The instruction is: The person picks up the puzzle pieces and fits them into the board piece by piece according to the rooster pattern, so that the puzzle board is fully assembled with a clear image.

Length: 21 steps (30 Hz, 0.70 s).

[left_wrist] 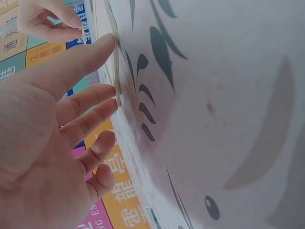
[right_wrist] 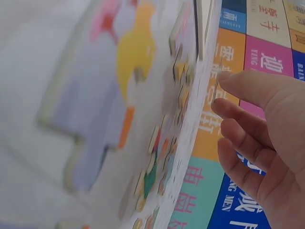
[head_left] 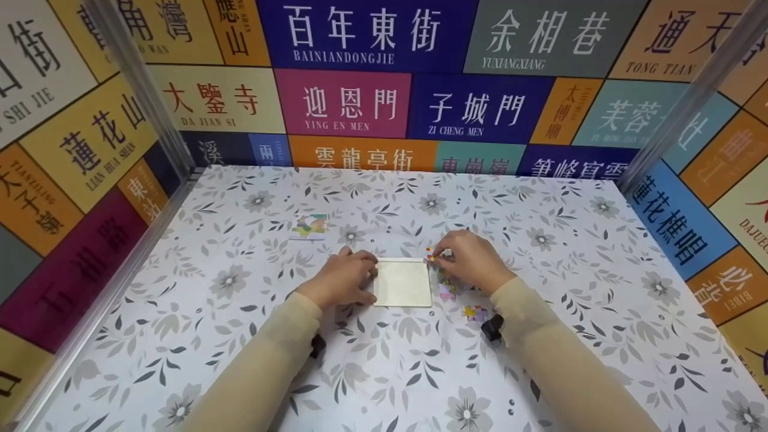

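A shallow cream puzzle tray (head_left: 403,283) lies flat in the middle of the table, its bare base showing. My left hand (head_left: 345,279) rests along the tray's left side, and in the left wrist view its thumb and fingertips (left_wrist: 110,90) touch the rim. Above the tray's top right corner, my right hand (head_left: 474,258) pinches a thin jigsaw piece (right_wrist: 216,88) between thumb and forefinger, seen edge-on in the right wrist view. Loose jigsaw pieces (head_left: 447,292) lie right of the tray, partly hidden beneath that hand. One purple and yellow piece (right_wrist: 90,102) looms close to the right wrist camera.
A small colourful picture card (head_left: 309,227) lies beyond the tray to the left. The floral-patterned tabletop (head_left: 414,360) meets upright panels (head_left: 348,102) printed with Chinese place names at the back and both sides.
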{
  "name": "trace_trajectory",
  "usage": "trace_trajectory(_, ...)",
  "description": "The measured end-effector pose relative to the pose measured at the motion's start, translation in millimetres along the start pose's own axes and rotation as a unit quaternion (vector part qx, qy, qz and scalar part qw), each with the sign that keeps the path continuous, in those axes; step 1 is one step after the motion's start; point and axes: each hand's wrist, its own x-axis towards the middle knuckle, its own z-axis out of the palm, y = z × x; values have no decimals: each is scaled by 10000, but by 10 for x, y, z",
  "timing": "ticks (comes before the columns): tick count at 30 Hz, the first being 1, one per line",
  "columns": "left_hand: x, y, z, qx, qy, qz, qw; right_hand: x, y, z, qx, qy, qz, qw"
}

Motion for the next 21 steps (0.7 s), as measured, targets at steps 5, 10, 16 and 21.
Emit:
trace_trajectory(5,14,12,-15,-118,-93,-117,9998,5,-98,11,-35,131,-325,9994)
trace_trajectory(10,11,1,-22,-170,-88,-94,9998,26,-193,53,-60,167,-527,9985)
trace_trajectory(16,7,-19,-11,-120,-125,-80,9998,49,-305,146,-239,93,-484,9985)
trace_trajectory(21,0,-25,-1,-87,-63,-8,9999,61,-382,213,-189,66,-631,9978)
